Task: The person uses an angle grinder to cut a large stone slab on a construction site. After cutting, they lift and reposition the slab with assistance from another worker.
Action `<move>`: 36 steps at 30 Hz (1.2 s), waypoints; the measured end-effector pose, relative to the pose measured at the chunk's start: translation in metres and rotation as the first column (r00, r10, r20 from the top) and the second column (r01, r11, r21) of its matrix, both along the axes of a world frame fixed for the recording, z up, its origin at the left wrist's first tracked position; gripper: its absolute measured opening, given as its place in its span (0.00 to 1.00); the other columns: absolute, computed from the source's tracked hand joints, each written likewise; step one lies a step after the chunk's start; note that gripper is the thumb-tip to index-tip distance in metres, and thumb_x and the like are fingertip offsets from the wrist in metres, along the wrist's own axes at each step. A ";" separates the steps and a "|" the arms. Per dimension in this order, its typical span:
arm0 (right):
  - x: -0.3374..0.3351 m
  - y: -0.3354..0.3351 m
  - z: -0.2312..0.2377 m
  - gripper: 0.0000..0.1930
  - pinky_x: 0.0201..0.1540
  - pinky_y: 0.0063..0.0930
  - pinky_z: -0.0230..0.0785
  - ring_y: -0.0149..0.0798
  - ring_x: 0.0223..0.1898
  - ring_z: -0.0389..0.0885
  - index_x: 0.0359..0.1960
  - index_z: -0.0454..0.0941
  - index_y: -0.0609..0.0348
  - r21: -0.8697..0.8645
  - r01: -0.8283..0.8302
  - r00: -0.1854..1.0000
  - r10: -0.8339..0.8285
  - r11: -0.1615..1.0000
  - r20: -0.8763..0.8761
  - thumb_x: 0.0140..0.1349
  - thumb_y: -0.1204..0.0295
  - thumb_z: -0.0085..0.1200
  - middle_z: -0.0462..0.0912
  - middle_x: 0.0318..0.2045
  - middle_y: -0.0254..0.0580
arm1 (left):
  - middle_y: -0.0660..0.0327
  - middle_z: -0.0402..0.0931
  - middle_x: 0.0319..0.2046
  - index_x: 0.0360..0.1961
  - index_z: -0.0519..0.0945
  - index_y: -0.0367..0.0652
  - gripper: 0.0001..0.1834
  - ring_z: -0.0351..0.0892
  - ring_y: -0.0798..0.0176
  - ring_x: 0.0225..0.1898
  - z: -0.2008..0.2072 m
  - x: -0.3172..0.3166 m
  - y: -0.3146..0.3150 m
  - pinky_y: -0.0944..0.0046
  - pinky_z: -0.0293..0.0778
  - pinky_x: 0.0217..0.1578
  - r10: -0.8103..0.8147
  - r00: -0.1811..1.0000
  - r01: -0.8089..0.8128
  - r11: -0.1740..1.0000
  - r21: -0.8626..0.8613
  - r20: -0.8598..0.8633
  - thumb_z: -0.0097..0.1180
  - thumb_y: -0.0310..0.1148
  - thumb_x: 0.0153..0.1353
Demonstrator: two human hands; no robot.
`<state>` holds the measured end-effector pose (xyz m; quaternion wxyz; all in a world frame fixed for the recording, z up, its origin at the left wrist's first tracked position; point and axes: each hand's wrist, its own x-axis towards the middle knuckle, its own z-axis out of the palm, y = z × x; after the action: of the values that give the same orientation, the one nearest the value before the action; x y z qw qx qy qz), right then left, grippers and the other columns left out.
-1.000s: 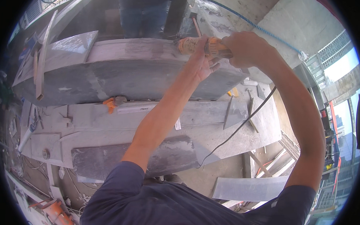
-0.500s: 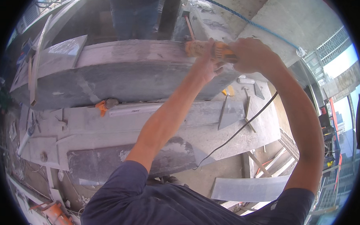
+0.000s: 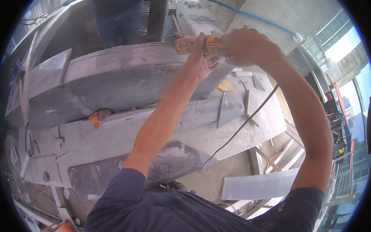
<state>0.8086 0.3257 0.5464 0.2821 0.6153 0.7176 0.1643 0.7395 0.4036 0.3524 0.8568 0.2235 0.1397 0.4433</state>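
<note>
Both my arms stretch out toward an orange angle grinder (image 3: 185, 45) at the far edge of a long grey stone piece (image 3: 125, 82). My left hand (image 3: 200, 66) is under and around the grinder's body, one digit up over its near side and the other fingers partly curled. At the tool's right end, my right hand (image 3: 249, 46) is closed around the rear grip. A dark cord (image 3: 244, 126) hangs below my right forearm and curves down toward my body. The grinder's working end, at the left, is blurred and its disc cannot be made out.
A person (image 3: 117, 19) in dark clothes stands beyond the stone. On the dusty work surface (image 3: 250, 122) lie a yellow-handled scraper (image 3: 224, 86), triangular stone offcuts (image 3: 230, 107), an orange-and-grey tool (image 3: 96, 118) and a dark slab (image 3: 122, 171). A blue rope (image 3: 246, 13) crosses above.
My view has shifted, so the surroundings sit differently in the picture. Both hands and the grinder appear further left and slightly higher. Both hands still grip the tool.
</note>
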 end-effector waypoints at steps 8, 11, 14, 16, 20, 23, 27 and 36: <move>0.058 -0.034 0.017 0.20 0.52 0.44 0.87 0.48 0.47 0.91 0.53 0.87 0.51 0.021 0.126 0.991 -0.127 0.992 0.045 0.56 0.75 0.60 0.91 0.43 0.44 | 0.58 0.78 0.65 0.67 0.76 0.57 0.40 0.72 0.55 0.69 0.011 0.084 -0.026 0.45 0.57 0.70 -0.167 0.984 0.169 0.986 -0.016 0.064 0.53 0.75 0.70; 0.081 -0.042 0.013 0.19 0.51 0.44 0.87 0.49 0.47 0.91 0.51 0.87 0.53 0.026 0.144 0.989 -0.145 0.989 0.030 0.56 0.75 0.60 0.91 0.43 0.45 | 0.59 0.79 0.64 0.66 0.77 0.58 0.39 0.73 0.56 0.68 0.007 0.106 -0.030 0.47 0.58 0.68 -0.227 0.973 0.227 0.974 0.004 0.034 0.51 0.76 0.70; 0.101 -0.045 0.007 0.15 0.49 0.44 0.88 0.51 0.45 0.93 0.45 0.91 0.59 0.070 0.106 0.994 -0.106 0.992 -0.010 0.53 0.77 0.68 0.92 0.40 0.49 | 0.59 0.80 0.62 0.66 0.77 0.58 0.39 0.73 0.56 0.67 0.004 0.121 -0.030 0.47 0.58 0.67 -0.268 0.963 0.267 0.962 0.059 0.012 0.50 0.77 0.70; 0.109 -0.044 0.006 0.15 0.49 0.44 0.88 0.51 0.44 0.93 0.45 0.91 0.60 0.061 0.133 0.991 -0.133 0.989 -0.004 0.53 0.77 0.68 0.92 0.40 0.48 | 0.60 0.80 0.62 0.66 0.77 0.58 0.40 0.73 0.56 0.67 0.006 0.130 -0.028 0.47 0.58 0.67 -0.277 0.961 0.276 0.959 0.063 -0.007 0.50 0.77 0.69; 0.121 -0.037 0.004 0.15 0.49 0.45 0.88 0.51 0.44 0.93 0.44 0.91 0.59 0.063 0.172 0.985 -0.170 0.983 -0.039 0.53 0.76 0.68 0.92 0.39 0.49 | 0.60 0.80 0.62 0.66 0.77 0.58 0.40 0.73 0.55 0.67 0.008 0.144 -0.016 0.47 0.58 0.68 -0.286 0.957 0.288 0.957 0.034 -0.056 0.51 0.76 0.69; 0.136 -0.030 0.000 0.16 0.48 0.45 0.87 0.52 0.44 0.92 0.45 0.88 0.57 0.069 0.125 0.992 -0.123 0.990 -0.028 0.54 0.75 0.62 0.91 0.41 0.48 | 0.60 0.80 0.62 0.66 0.77 0.57 0.40 0.73 0.54 0.67 0.009 0.151 -0.008 0.47 0.58 0.68 -0.290 0.955 0.291 0.956 0.017 -0.066 0.52 0.76 0.68; 0.139 -0.018 0.001 0.16 0.49 0.45 0.87 0.52 0.45 0.92 0.45 0.88 0.57 0.091 0.159 0.987 -0.157 0.983 -0.025 0.53 0.75 0.62 0.91 0.40 0.48 | 0.60 0.81 0.61 0.64 0.78 0.57 0.39 0.75 0.53 0.65 0.009 0.159 0.010 0.47 0.60 0.65 -0.275 0.959 0.275 0.961 0.001 -0.064 0.54 0.76 0.68; 0.139 0.021 -0.003 0.17 0.50 0.46 0.86 0.51 0.46 0.92 0.46 0.88 0.58 0.105 0.114 0.993 -0.111 0.988 -0.038 0.53 0.76 0.60 0.91 0.40 0.48 | 0.60 0.83 0.56 0.62 0.80 0.58 0.37 0.78 0.55 0.62 0.006 0.159 0.053 0.51 0.64 0.58 -0.174 0.984 0.174 0.985 0.001 -0.020 0.55 0.75 0.68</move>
<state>0.9473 0.3472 0.5429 0.2460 0.6716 0.6761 0.1767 0.8984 0.4567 0.3582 0.8905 0.2405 0.1273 0.3646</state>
